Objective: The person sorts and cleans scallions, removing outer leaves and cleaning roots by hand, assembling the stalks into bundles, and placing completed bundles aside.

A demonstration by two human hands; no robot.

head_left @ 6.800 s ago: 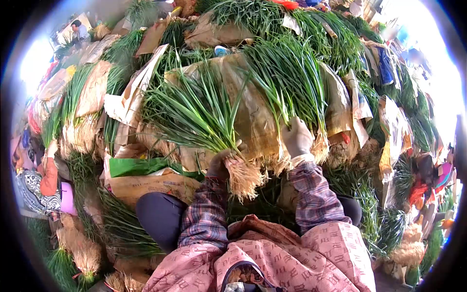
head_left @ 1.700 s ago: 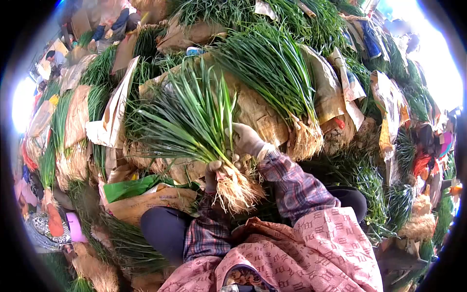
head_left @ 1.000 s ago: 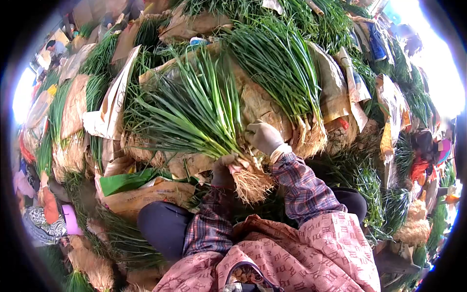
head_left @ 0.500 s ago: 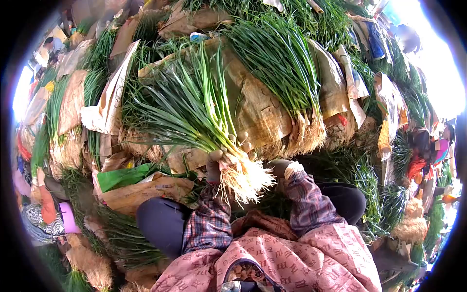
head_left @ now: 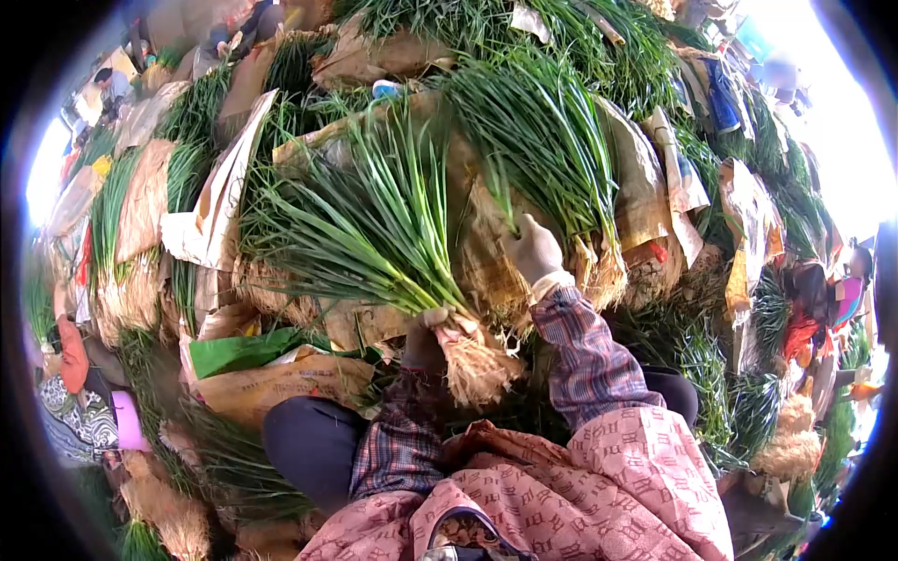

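My left hand (head_left: 427, 338), in a greyish glove, is closed around the lower stems of a bunch of green onions (head_left: 398, 220). The leaves fan out up and to the left, while the pale, stringy roots (head_left: 477, 365) hang toward my lap. My gloved right hand (head_left: 537, 251) is raised to the right of that bunch, its fingers pinched on a thin, blurred green onion leaf (head_left: 502, 198). Behind my right hand lies another bunch of green onions (head_left: 538, 131) with its roots facing me. A brown sack sheet (head_left: 482, 238) lies between the two bunches.
Piles of green onions with paper and sacking surround me. A green plastic sheet (head_left: 245, 346) and a printed brown sack (head_left: 281, 385) lie by my left knee. At the left edge is another person's orange-sleeved arm (head_left: 72, 355). More people sit in the background.
My right hand has moved from beside the roots up and forward, and now pinches a leaf. My left hand still holds the bunch, slightly lower, with its leaves more spread.
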